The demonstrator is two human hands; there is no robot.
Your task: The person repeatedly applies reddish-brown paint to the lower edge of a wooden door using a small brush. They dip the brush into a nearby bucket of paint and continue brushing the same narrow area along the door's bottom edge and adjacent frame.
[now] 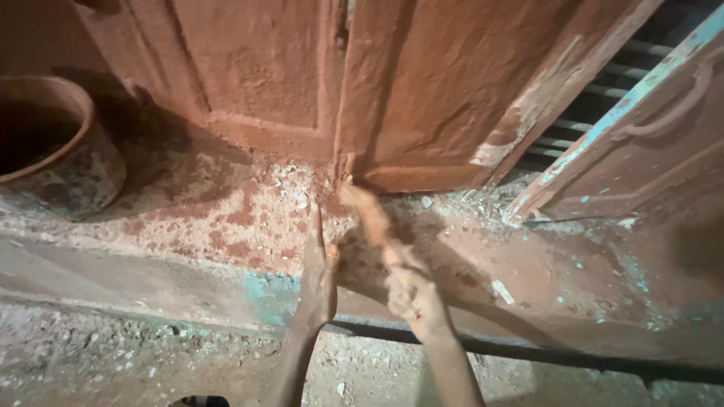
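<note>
My right hand [412,292] is closed around a long, dust-coated tool [367,215]. The tool's tip touches the bottom corner of a reddish wooden door [422,90], where two leaves meet. My left hand [317,280] lies beside it on the dusty stone threshold [226,218], fingers stretched toward the door and holding nothing. Flakes of paint and plaster lie scattered around both hands. What kind of tool it is I cannot tell.
A round clay pot [53,147] stands at the left on the threshold. At the right an open door leaf [641,128] with a blue-painted edge leans outward. A dark pipe [573,358] runs along the step's front, with rubble [113,354] below.
</note>
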